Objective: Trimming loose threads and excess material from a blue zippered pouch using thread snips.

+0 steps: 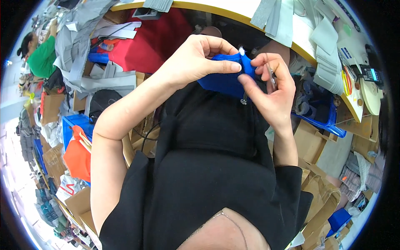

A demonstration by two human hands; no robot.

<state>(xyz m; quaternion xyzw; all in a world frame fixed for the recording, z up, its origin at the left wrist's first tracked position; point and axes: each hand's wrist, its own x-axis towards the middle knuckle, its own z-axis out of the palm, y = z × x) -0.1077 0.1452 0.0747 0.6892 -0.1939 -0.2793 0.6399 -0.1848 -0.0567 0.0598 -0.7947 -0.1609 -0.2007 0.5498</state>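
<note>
My left hand (pixel 204 60) is closed on the upper edge of a blue fabric pouch (pixel 225 84), thumb in front and fingers behind. A white tuft (pixel 241 51) sticks out at the pouch's top corner. My right hand (pixel 275 85) pinches the pouch's right edge between thumb and fingers. A slim silver metal tool (pixel 272 78) also lies in its fingers; its kind is partly hidden. Below the right thumb hangs a small metal piece (pixel 244 100), too small to name. The pouch is held up above my black-clad lap.
A table (pixel 216 9) with a yellow edge curves across the far side, bearing stacks of grey fabric pieces (pixel 329 62). Red fabric (pixel 146 46) lies far left. A blue crate (pixel 333 128) stands at the right, cardboard boxes (pixel 308 141) beside it. A person in green (pixel 43 58) is far left.
</note>
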